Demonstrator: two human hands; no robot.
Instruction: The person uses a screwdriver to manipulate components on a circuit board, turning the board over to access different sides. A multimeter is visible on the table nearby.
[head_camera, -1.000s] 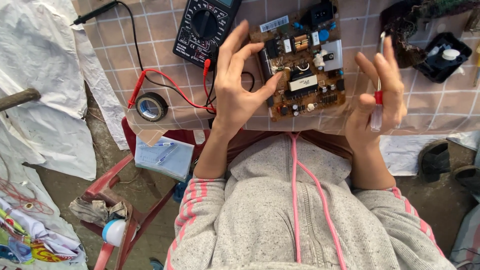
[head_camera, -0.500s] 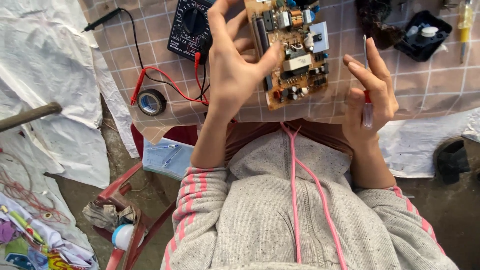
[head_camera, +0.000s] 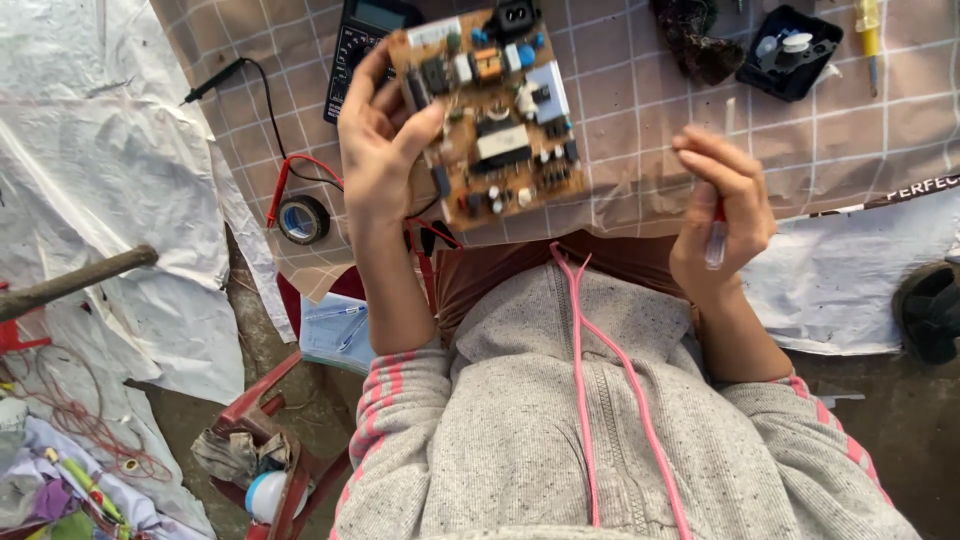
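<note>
Soft, warm daylight fills the scene evenly, without harsh glare. The brown circuit board studded with small components casts a mild shadow onto the beige checked table covering beneath its lower edge, and the left hand darkens the patch under the wrist. The crumpled white plastic sheet at the left is the brightest area, close to washed out in its folds. The ground under the red plastic chair frame lies in dull shade. Focus is fair in the middle. The right hand looks slightly smeared by motion, and the corners are softer with a mild wide-angle bend.
</note>
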